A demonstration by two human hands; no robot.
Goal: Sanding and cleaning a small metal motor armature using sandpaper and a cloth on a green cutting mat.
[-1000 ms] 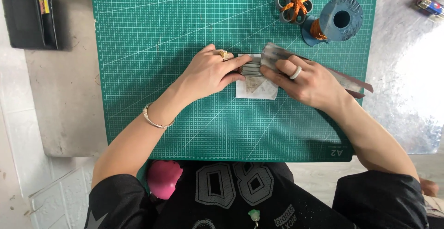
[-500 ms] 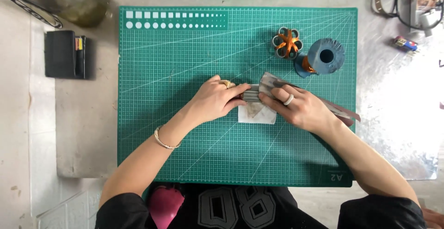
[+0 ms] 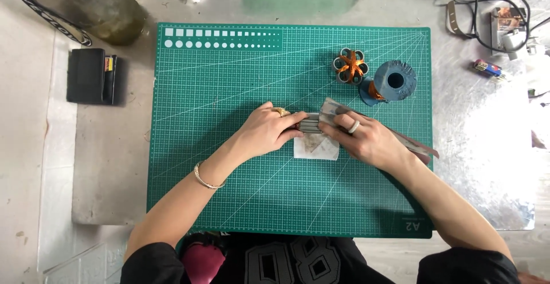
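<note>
On a green cutting mat [image 3: 229, 89] both my hands press on a grey folded paper strip [image 3: 312, 122]. My left hand [image 3: 269, 130] pinches the pleated left end of the strip. My right hand [image 3: 366, 138] holds it from the right, and the strip's long tail [image 3: 421, 146] runs out under that wrist toward the right. A small white square of paper [image 3: 316, 149] lies flat on the mat right beneath the fold. Most of the pleated part is hidden by my fingers.
A finished grey and orange paper flower [image 3: 350, 66] and a blue spool [image 3: 394, 81] stand on the mat behind my hands. A black case [image 3: 91, 76] and a glass jar [image 3: 106, 6] sit at the left. Cables [image 3: 487, 9] and small items lie at the back right.
The camera view has pulled back and shifted, so more of the desk shows. Both hands stay on the grey strip in much the same grip.
</note>
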